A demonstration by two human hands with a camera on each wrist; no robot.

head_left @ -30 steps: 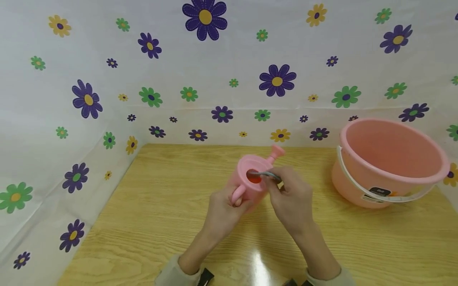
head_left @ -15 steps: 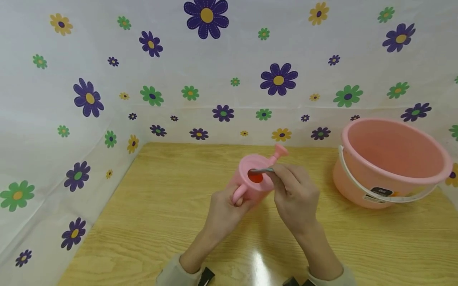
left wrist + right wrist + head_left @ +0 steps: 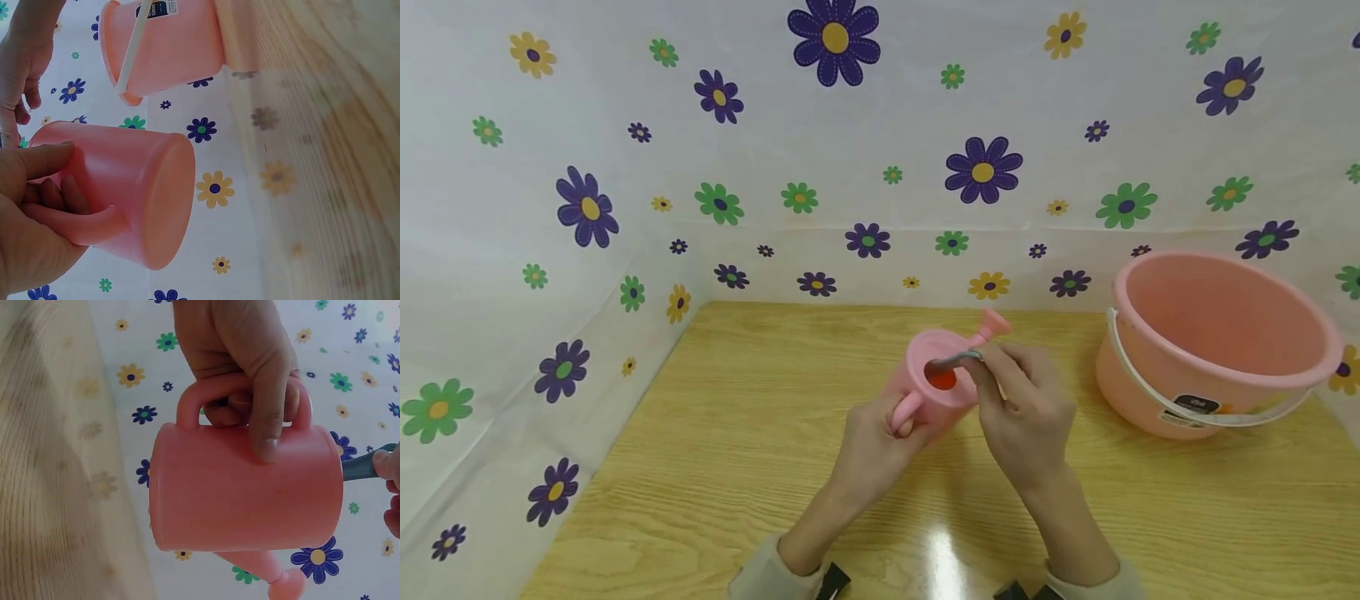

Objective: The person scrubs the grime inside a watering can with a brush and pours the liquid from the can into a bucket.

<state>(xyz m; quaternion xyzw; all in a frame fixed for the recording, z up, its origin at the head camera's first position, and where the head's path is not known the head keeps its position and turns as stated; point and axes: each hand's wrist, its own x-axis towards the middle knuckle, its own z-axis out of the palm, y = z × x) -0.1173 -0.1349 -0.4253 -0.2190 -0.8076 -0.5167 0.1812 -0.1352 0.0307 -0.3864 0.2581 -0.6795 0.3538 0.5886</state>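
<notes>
A pink watering can [image 3: 942, 408] is held above the table, its opening tilted toward the head camera and its sprinkler spout pointing to the far right. My left hand [image 3: 880, 442] grips its loop handle, fingers through the loop and thumb along the can's side in the right wrist view. With thumb and fingers, my right hand [image 3: 1026, 417] pinches a slim grey-green handle [image 3: 361, 467] that runs into the can's round opening. The far end of this handled tool is hidden inside the can, so I cannot tell its kind. Orange-red shows inside the opening.
A large pink bucket [image 3: 1206, 396] with a white carrying handle [image 3: 1213, 417] stands on the wooden table [image 3: 737, 433] at the right. White cloth [image 3: 865, 125] printed with flowers hangs behind the table and along its left side.
The watering can and my left hand have shifted slightly right. My right hand has drawn a little to the right, and the handle it pinches has changed its slant in the opening.
</notes>
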